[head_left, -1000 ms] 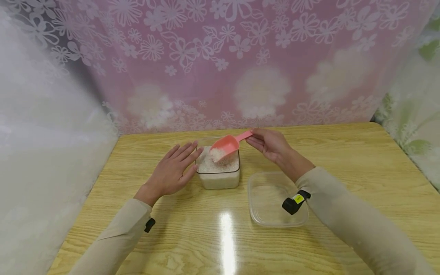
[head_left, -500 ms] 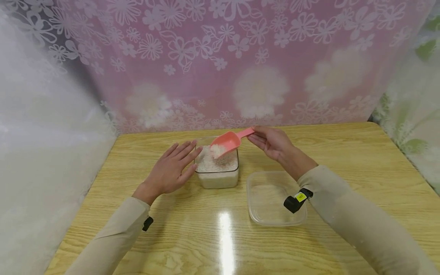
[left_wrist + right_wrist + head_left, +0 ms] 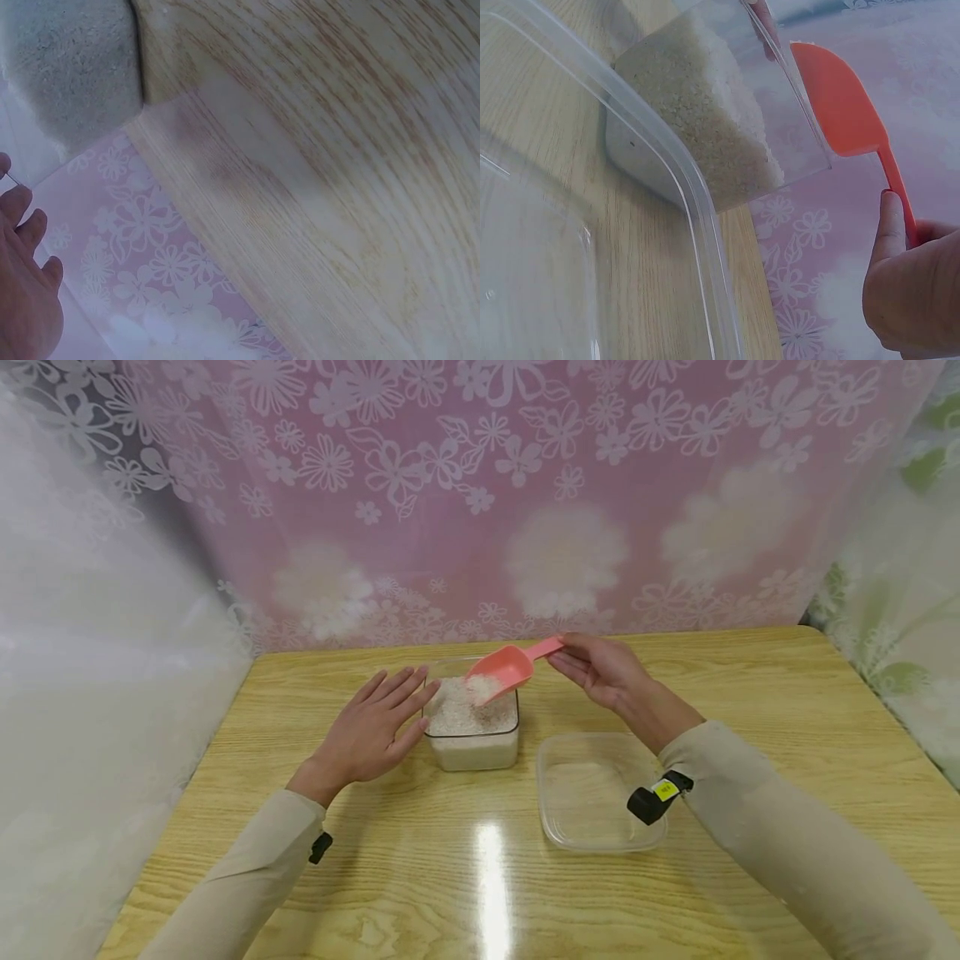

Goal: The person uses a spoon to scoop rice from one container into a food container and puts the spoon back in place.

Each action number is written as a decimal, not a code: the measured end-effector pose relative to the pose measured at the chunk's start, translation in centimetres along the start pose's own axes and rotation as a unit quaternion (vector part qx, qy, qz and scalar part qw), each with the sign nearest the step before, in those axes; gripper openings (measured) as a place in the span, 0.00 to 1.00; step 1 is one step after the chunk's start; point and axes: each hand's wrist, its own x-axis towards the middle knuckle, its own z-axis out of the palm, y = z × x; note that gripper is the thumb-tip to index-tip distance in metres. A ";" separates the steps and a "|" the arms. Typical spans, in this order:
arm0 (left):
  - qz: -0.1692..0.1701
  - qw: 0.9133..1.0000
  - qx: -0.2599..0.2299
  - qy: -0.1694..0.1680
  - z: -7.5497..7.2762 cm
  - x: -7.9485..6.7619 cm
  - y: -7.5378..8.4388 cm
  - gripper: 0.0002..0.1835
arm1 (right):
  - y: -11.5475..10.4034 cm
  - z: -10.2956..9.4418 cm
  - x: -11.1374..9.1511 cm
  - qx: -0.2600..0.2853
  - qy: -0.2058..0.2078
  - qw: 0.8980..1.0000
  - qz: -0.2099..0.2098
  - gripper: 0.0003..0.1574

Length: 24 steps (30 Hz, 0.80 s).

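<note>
My right hand (image 3: 602, 670) pinches the handle of a pink scoop (image 3: 512, 666), tilted over a clear square container (image 3: 477, 756) of rice. White rice (image 3: 482, 688) lies in the front of the scoop. In the right wrist view the orange-looking scoop (image 3: 840, 101) stands above the container's rim, and the rice (image 3: 705, 112) shows through the wall, sloping up to one side. With fingers spread straight, my left hand (image 3: 369, 732) touches the left side of the container at its rim. The left wrist view shows part of that hand (image 3: 28, 285) near the rice-filled container (image 3: 71, 71).
A second clear plastic container (image 3: 585, 806), with no rice in it, stands on the wooden table (image 3: 405, 877) at front right, partly under my right wrist. A pink floral curtain (image 3: 450, 552) hangs behind the table's back edge. Pale sheets hang at both sides.
The right hand has lifted the scoop slightly and shifted it to the right over the container, with the rice still in it. The left hand stays at the container's side.
</note>
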 end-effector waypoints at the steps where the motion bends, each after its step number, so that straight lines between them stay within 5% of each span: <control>1: 0.000 1.000 0.000 -0.001 0.0 0.0 0.0 0.30 | 0.0 0.0 0.0 0.002 -0.001 1.000 0.002 0.13; 24: 0.001 1.000 -0.011 -0.008 0.0 0.0 -0.3 0.30 | -1.7 -3.2 -2.2 0.016 -0.020 0.998 0.049 0.12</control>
